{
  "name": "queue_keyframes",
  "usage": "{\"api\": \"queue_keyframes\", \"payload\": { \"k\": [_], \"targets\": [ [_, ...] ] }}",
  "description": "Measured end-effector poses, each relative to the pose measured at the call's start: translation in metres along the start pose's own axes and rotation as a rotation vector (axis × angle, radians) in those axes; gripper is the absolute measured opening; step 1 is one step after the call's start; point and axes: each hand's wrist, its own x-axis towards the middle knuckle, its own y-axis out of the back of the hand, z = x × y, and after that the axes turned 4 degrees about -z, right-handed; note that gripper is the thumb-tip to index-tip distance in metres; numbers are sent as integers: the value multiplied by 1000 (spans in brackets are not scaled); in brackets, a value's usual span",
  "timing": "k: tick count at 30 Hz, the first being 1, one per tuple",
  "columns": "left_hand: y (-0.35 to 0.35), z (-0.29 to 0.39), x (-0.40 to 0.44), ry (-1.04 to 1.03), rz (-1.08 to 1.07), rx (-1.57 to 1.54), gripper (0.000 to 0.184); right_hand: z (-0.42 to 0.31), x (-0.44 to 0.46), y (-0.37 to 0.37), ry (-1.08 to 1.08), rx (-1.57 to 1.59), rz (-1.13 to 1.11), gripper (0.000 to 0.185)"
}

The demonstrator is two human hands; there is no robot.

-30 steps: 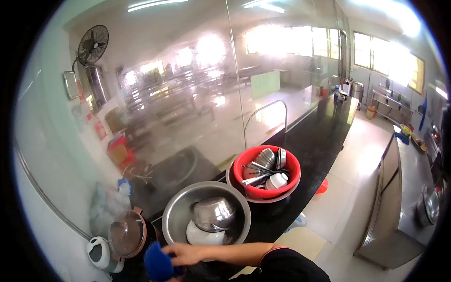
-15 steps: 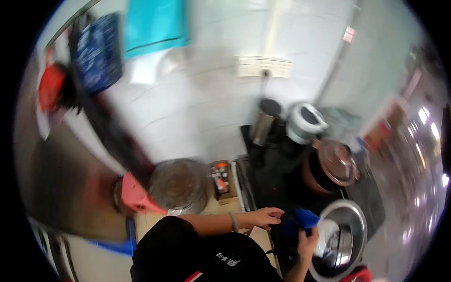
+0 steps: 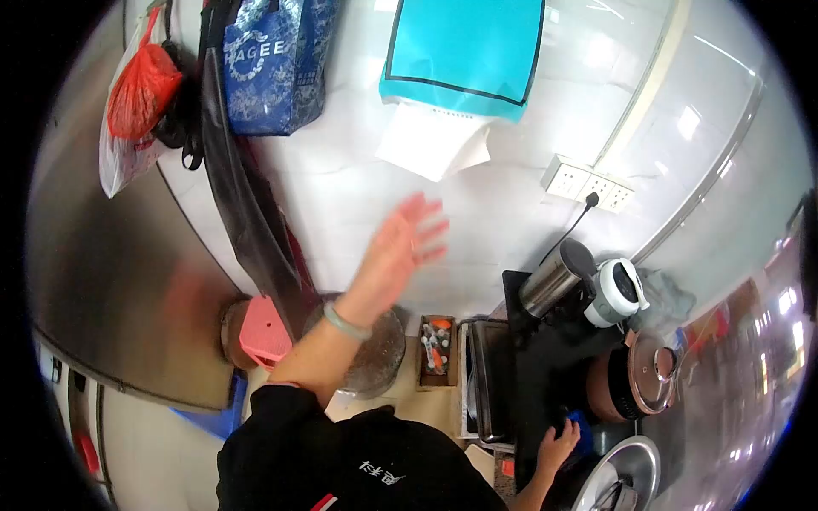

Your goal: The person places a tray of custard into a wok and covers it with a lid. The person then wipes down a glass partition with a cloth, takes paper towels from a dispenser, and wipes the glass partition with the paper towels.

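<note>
Kitchen. Black table (image 3: 538, 362) at the wall (image 3: 336, 179), which is pale and glossy. On it: lidded brown pot (image 3: 639, 379), steel jug (image 3: 555, 281), white-and-grey appliance (image 3: 610, 304). Near the pot, a wide steel basin (image 3: 646, 460), metalware inside. Socket strip (image 3: 567, 179) above, one black plug (image 3: 591, 200) in. Turquoise dispenser (image 3: 464, 47), white paper (image 3: 430, 140) hanging out. Blue bag (image 3: 281, 64) and red bag (image 3: 143, 92) hung at left.

The tissue (image 3: 433, 143) looks like smooth, matt paper
</note>
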Motion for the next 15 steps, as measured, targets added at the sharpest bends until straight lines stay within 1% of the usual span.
{"api": "queue_keyframes", "payload": {
  "k": [1,2,3,5,6,7,8,9,10,11,12,13,14,15],
  "targets": [
    [-3,24,19,-130,-64,1,62,-19,-1,-8,91,84,20,43],
    [-20,54,32,-125,-13,14,54,-32,-1,-21,151,144,-11,41],
    [-17,58,46,-129,-25,10,54,-45,1,-33,217,204,-40,40],
    [-11,63,67,17,80,-22,39,-73,-1,-57,322,337,-83,36],
    [-15,59,65,16,175,-136,30,-84,-4,-67,273,381,-166,35],
    [-9,43,60,42,200,-150,33,-94,-9,-76,223,427,-247,34],
    [2,21,51,99,225,-16,36,-98,-14,-90,224,477,-277,34],
    [19,-3,34,143,160,236,46,-97,-23,-104,223,526,-309,34],
    [35,-33,11,126,136,441,49,-94,-30,-113,205,513,-360,34],
    [61,-61,-8,167,-109,809,39,-90,-36,-120,187,500,-413,34],
    [83,-90,-29,275,-385,1200,27,-85,-42,-121,135,466,-493,36],
    [91,-97,-51,190,-546,1244,23,-84,-45,-115,127,341,-538,38],
    [80,-78,-50,302,-759,1376,22,-78,-48,-116,137,354,-508,35],
    [75,-67,-41,300,-766,1374,22,-69,-53,-116,141,363,-487,33]
  ]
}}
